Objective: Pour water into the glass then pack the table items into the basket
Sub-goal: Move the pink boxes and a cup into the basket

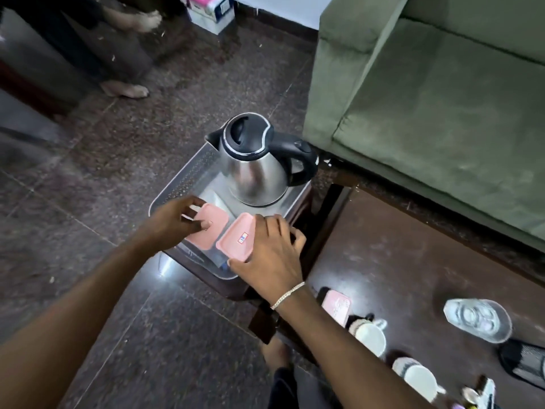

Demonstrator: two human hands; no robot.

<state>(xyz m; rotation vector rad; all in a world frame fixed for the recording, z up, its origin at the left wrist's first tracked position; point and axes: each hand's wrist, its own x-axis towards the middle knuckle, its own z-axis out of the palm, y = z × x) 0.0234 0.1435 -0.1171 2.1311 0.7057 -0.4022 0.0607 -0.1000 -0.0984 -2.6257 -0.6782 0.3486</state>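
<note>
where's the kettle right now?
In the head view the kettle stands upright in the far end of the grey basket, just behind the two pink-lidded containers under the hands, beside the green sofa.

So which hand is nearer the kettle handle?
Right. The right hand sits below the kettle handle, on the labelled pink container; the left hand is farther left.

mesh holder [523, 364] cut by right edge | pink boxes' [236, 237] bodies hidden under lids
</note>
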